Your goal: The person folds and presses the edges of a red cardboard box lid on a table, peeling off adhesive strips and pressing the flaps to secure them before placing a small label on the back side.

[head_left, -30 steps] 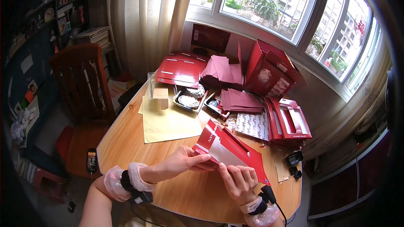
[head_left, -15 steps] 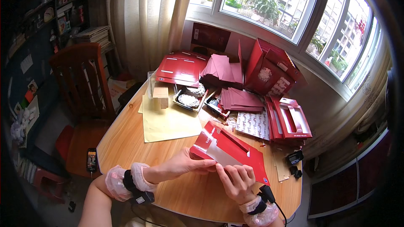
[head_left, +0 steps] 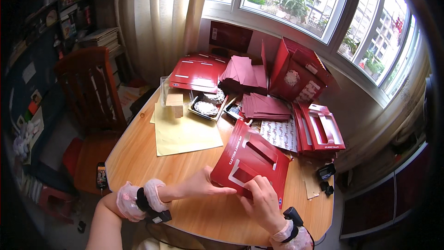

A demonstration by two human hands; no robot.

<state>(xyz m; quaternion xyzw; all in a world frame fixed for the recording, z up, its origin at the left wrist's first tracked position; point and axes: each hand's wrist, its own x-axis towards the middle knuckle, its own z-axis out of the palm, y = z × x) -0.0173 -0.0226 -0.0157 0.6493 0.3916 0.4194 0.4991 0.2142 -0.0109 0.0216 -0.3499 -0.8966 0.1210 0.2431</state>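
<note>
Red card sleeve (head_left: 254,161): just below frame centre, tilted
Left hand (head_left: 202,184): clamped on its lower-left corner
Right hand (head_left: 264,201): pinching its lower edge
Handling: light, even pressure should avoid creases

Bright daylight glares through the window (head_left: 348,9), leaving the left side dim, edges curved.

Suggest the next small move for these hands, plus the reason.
I'd probably run the right hand along the red card's near edge, with the left hand steadying the left corner. Both hands are already at that edge, and the right fingers bend over the card's face beside the lower cut-out, so it seems the smallest shift.
</note>
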